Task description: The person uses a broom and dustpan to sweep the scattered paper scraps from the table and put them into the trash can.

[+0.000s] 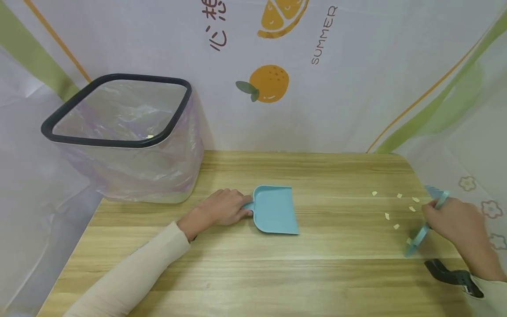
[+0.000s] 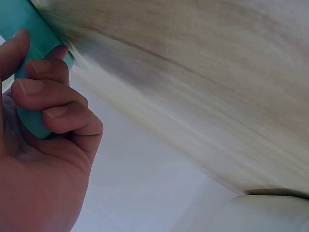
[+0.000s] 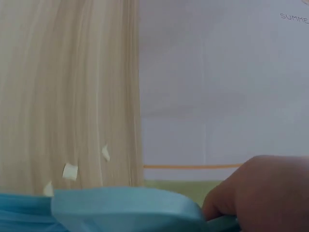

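Observation:
My left hand (image 1: 225, 207) grips the short handle of a light blue dustpan (image 1: 275, 210), which lies on the wooden table with its straight edge to the right. In the left wrist view the fingers (image 2: 60, 104) curl round the handle (image 2: 36, 123). Over at the table's right side, my right hand (image 1: 457, 222) holds a small blue brush (image 1: 420, 234). Several pale paper scraps (image 1: 387, 216) are scattered just left of the brush. The right wrist view has the brush (image 3: 125, 205) in front, with a few scraps (image 3: 70, 171) beyond it.
A bin (image 1: 158, 171) with a black rim and a clear plastic liner stands at the back left; a pale scrap (image 1: 150, 136) shows inside. A white curtain (image 1: 325, 105) printed with oranges hangs behind the wooden table (image 1: 277, 277). More white sheeting (image 1: 31, 176) hangs on the left.

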`<move>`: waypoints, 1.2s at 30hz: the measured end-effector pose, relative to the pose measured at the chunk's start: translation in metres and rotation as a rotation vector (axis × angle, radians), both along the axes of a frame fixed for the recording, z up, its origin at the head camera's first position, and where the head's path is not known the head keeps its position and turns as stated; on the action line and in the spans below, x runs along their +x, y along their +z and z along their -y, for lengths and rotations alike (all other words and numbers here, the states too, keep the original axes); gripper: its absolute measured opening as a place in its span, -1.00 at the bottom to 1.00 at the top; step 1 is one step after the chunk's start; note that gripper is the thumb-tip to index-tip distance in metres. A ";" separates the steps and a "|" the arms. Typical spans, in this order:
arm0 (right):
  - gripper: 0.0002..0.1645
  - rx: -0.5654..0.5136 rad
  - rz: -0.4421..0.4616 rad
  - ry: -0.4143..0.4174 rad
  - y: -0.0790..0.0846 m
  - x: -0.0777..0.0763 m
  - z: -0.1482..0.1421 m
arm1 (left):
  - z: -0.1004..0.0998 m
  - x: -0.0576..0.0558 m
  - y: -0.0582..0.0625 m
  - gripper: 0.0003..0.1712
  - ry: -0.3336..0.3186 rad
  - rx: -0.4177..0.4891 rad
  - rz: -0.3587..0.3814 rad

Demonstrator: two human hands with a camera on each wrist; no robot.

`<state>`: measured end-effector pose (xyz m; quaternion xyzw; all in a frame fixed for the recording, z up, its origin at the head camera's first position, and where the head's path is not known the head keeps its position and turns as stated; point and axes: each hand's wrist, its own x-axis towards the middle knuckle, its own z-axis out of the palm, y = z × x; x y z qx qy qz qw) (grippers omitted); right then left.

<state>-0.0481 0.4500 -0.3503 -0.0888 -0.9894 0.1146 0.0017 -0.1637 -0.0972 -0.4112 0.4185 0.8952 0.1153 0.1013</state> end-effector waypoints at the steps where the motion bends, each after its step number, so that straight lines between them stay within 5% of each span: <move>1: -0.51 -0.010 -0.006 0.005 0.000 -0.004 0.003 | 0.000 0.000 0.000 -0.79 0.000 -0.002 0.002; 14: -0.57 -0.067 -0.051 -0.009 0.008 -0.051 0.034 | 0.000 -0.001 -0.003 -0.80 -0.005 0.015 0.017; 20: -0.51 -0.046 -0.099 -0.021 0.014 -0.050 0.026 | 0.001 0.000 -0.001 -0.81 -0.005 0.013 0.007; 29: -0.54 0.015 -0.093 -0.010 0.020 -0.047 -0.024 | 0.002 0.001 0.000 -0.80 -0.003 0.015 0.006; 36: -0.52 -0.002 -0.069 -0.004 0.010 -0.054 -0.043 | 0.002 0.000 -0.001 -0.80 -0.003 0.022 0.009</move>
